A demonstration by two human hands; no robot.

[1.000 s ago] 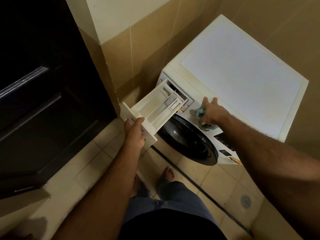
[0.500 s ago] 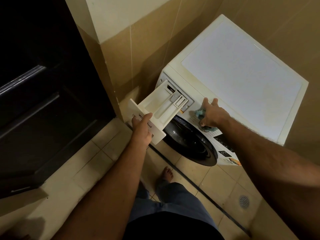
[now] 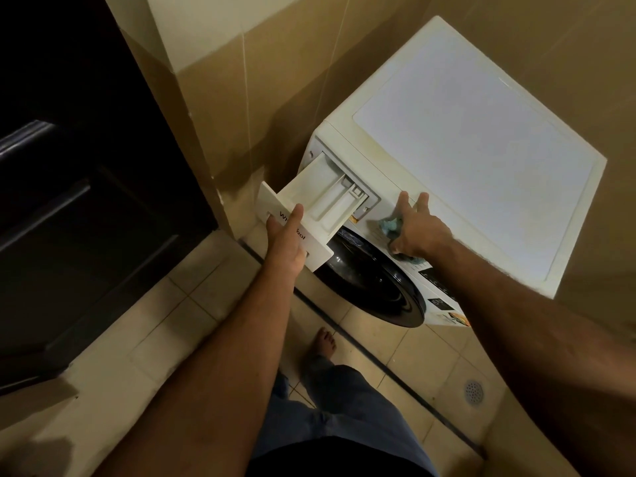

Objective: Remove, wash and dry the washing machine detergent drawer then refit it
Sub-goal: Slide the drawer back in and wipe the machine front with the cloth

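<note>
Behind left hand (image 3: 285,242) | drawer (image 3: 323,204) logo half-hidden | cloth (image 3: 390,227) under right hand (image 3: 418,228)

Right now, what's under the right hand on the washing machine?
A crumpled blue cloth shows under the right hand, against the washing machine front panel. The hand covers most of the cloth and that part of the panel.

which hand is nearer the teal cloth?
Right. The right hand presses the teal cloth against the washing machine front. The left hand is apart from it, gripping the detergent drawer front panel.
</note>
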